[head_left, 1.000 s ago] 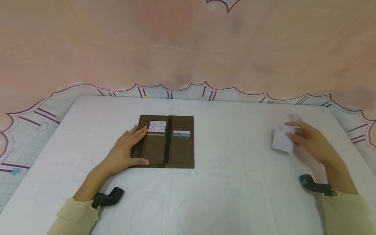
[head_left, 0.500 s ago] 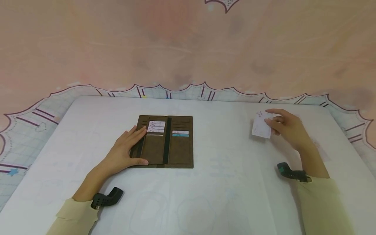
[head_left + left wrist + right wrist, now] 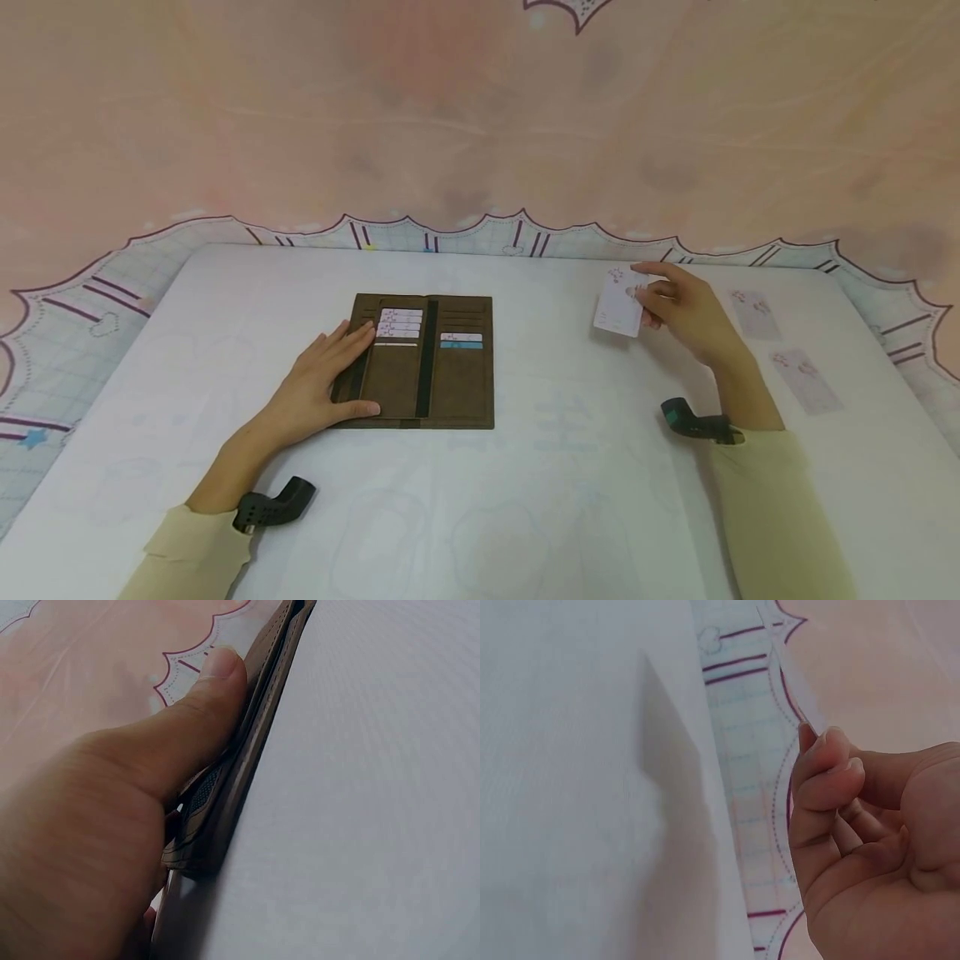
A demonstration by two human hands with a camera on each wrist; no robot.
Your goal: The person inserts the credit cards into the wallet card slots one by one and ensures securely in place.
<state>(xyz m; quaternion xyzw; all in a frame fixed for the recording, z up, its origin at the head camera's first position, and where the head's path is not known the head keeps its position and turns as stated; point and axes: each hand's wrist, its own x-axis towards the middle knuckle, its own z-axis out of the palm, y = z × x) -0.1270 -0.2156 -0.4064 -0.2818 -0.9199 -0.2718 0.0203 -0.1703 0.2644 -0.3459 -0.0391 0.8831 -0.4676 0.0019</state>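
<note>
A brown wallet (image 3: 442,392) lies open flat on the white table (image 3: 525,500), with several white cards and a teal one in its slots. My left hand (image 3: 318,387) rests flat on the wallet's left part, fingers straight, thumb along the near edge (image 3: 217,682). To the right and above the table, my right hand (image 3: 678,308) pinches a white card (image 3: 621,310) with small pink marks. In the right wrist view the card (image 3: 784,656) shows edge-on between curled fingers (image 3: 817,795).
Two more pale cards (image 3: 753,312) (image 3: 806,379) lie on the table at the far right. A patterned mat with a scalloped purple edge (image 3: 90,317) surrounds the table on a pink floor.
My right hand has carried the white card leftwards and a little away from me, towards the wallet, uncovering the two cards on the right. The left hand has stayed on the wallet.
</note>
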